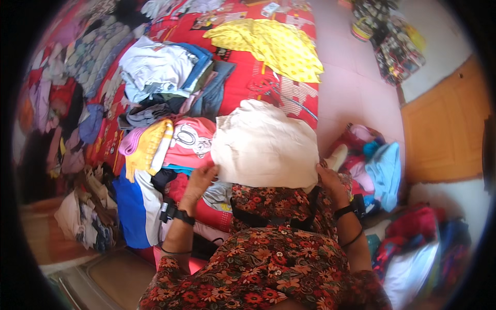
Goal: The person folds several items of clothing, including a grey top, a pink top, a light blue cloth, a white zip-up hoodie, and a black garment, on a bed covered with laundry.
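Note:
A cream-coloured cloth (pixel 266 147), its exact kind of garment not clear, is spread in front of me, partly over the bed and partly above my lap. My left hand (pixel 204 178) pinches its near left corner. At the near right corner my right hand (pixel 329 178) grips the edge. The cloth's far end is rumpled. Touching its left side lies a coral-pink garment (pixel 194 137) with a printed picture, and next to that a folded yellow knit garment (pixel 150 147).
Left of centre stands a pile of folded clothes (pixel 160 70). A yellow patterned cloth (pixel 268 44) lies across the red bed cover (pixel 240 88). More clothes (pixel 374 160) are heaped on the floor at right, near a wooden door (pixel 447 121). A blue and white garment (pixel 135 206) hangs lower left.

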Action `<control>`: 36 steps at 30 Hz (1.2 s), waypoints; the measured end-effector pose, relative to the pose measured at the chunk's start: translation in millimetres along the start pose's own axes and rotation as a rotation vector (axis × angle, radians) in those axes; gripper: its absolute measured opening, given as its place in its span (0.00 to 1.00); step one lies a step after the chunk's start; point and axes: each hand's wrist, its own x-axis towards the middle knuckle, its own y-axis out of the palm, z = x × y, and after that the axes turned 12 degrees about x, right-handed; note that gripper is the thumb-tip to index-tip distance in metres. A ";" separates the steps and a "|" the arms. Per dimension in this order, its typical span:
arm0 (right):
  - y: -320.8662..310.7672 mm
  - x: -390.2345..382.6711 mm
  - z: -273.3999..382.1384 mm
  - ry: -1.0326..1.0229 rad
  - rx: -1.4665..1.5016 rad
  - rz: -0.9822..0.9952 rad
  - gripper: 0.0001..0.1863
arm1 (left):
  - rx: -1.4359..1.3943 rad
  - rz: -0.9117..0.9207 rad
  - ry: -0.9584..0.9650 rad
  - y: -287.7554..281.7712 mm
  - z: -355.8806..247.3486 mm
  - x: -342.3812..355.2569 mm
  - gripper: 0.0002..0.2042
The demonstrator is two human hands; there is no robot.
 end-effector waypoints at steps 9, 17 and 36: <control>46.6 3.3 13.5 -0.128 0.491 0.263 0.24 | -1.141 0.053 -0.019 60.2 -23.1 19.7 0.25; 56.4 8.3 26.1 -0.154 0.374 0.144 0.24 | -0.820 -0.147 -0.141 47.8 43.3 8.8 0.13; 158.3 -167.7 245.0 -0.588 0.523 0.735 0.22 | 0.562 -1.104 -0.318 21.3 183.8 0.5 0.22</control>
